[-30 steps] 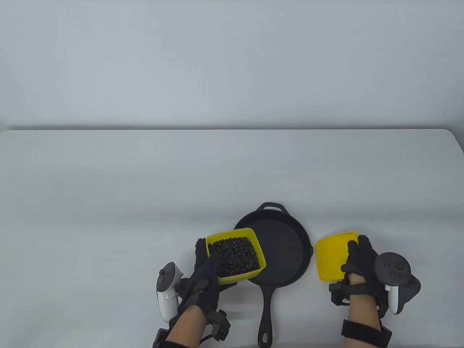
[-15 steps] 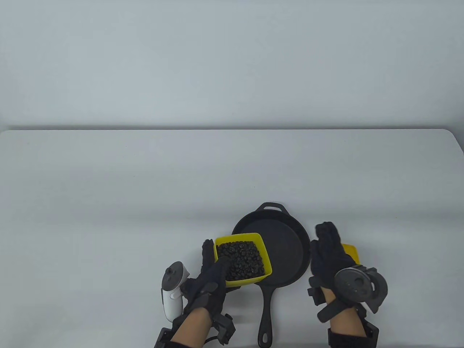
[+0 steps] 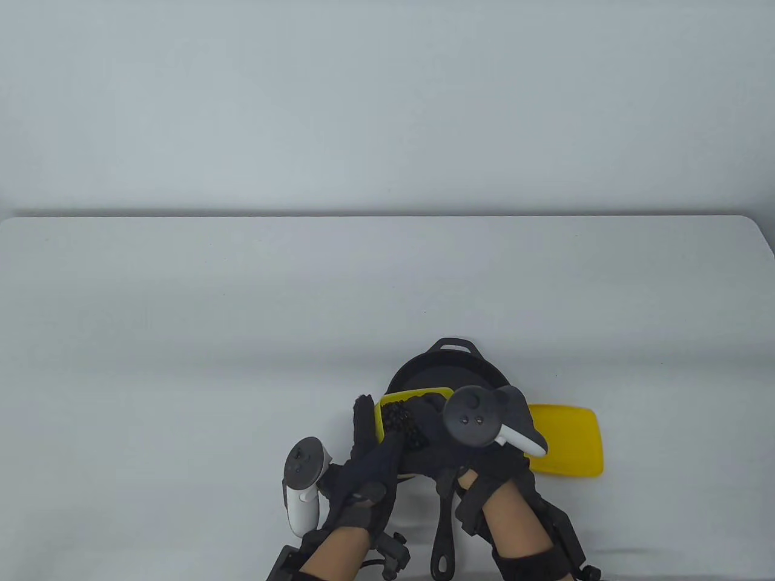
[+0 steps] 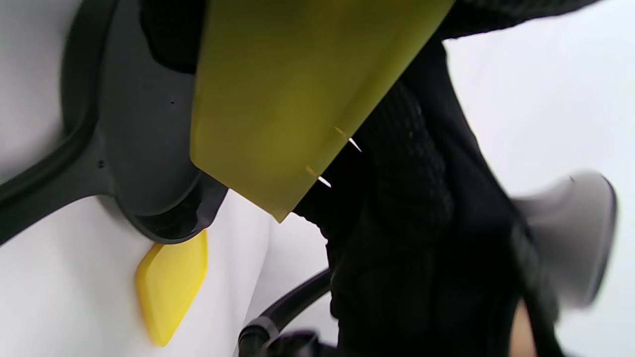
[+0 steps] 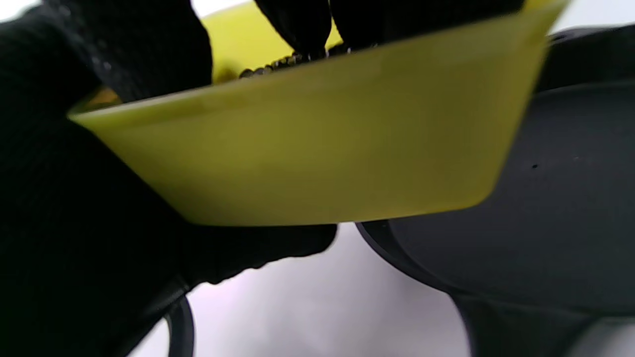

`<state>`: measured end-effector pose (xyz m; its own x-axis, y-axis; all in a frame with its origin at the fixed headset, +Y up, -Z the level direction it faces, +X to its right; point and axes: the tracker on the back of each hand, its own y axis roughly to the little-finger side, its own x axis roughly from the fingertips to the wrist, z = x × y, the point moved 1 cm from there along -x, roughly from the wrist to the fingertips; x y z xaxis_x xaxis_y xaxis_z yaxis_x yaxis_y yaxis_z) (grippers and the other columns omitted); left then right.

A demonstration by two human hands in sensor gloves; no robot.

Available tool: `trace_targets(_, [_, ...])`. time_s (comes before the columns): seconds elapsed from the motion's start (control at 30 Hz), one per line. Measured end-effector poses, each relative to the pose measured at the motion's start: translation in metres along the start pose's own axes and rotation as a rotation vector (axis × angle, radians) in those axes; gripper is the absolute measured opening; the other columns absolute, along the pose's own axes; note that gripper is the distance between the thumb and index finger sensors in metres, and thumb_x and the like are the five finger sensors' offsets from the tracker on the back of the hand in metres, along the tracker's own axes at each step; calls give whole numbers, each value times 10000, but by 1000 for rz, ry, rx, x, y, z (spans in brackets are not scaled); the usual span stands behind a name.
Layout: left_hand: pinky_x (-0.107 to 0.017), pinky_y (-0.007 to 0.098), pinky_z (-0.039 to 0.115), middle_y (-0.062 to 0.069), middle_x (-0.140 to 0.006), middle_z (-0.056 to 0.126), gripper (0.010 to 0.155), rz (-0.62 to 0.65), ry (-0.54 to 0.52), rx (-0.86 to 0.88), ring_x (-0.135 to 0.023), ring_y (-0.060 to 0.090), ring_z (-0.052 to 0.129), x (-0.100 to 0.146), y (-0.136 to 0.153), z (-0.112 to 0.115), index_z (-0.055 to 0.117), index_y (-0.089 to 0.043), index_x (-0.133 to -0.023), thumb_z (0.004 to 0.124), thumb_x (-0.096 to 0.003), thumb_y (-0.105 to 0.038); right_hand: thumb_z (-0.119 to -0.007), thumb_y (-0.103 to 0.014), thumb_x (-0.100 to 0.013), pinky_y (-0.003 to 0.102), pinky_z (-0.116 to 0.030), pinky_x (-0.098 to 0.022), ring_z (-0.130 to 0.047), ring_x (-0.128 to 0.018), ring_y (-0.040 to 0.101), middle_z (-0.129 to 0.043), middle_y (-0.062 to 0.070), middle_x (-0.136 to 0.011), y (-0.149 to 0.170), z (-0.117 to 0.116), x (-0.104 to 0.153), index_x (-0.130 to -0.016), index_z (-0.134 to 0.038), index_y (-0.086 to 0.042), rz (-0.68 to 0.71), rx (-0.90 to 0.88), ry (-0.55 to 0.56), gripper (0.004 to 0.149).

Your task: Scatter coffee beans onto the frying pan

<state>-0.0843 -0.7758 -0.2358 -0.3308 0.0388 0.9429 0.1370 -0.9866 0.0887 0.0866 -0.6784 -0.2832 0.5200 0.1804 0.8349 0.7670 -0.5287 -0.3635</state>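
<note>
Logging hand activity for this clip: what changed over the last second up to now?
The right hand left the flat yellow plastic lid on the table, crossed leftward, and now reaches its fingers into the yellow square container of coffee beans. The left hand shifted that container slightly right. Unchanged: the left hand's grip on it, the black cast-iron frying pan, no beans visible inside.

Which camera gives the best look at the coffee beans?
The table view: the coffee beans show as a dark heap inside the yellow container. The right wrist view catches only a few beans above the container's rim. The left wrist view shows none.
</note>
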Motion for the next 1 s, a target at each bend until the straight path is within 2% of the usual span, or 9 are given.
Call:
trace_targets(0.17, [-618,418,785,246,-1006,397,819,33,-32,80,-849,429,715,0,1,-6,-14,-366,-1045,626,-594,-608,-940,-413,-477,329,-871,-342,-696,-735,563,-480,307,-1042,-14,-3,-22,-1077,-571,-115,-9,37,-45,764])
trace_targets(0.33, [-613,431,780,262,-996,388,820,-2,-33,93,-841,451,706,1,5,-6,-15,-354,-1043,624,-595,-604,-878,-269,-520,255,-871,-291,-808,-576,452,-534,263,-976,-9,-16,-35,-1001,-623,-137,8,-41,-57,560])
trace_targets(0.53, [-609,445,776,258,-1004,406,830,-54,6,89,-841,458,711,0,10,-9,15,-363,-1063,657,-591,-599,-809,-164,-519,223,-901,-252,-864,-527,425,-653,219,-914,10,-25,-23,-893,-740,-175,7,-174,91,380])
trace_targets(0.83, [-605,447,756,262,-1005,395,833,-120,16,96,-838,461,698,-1,17,-7,5,-356,-1061,647,-593,-606,-812,-141,-510,178,-921,-200,-908,-482,404,-700,212,-883,42,-31,-16,-862,-773,-163,8,-515,184,355])
trace_targets(1.0, [-607,434,760,256,-1007,395,829,-130,12,141,-839,453,704,-1,21,-8,-2,-354,-1056,633,-591,-615,-810,-146,-515,168,-928,-205,-910,-487,395,-696,210,-886,44,-25,-12,-867,-769,-167,22,-560,248,355])
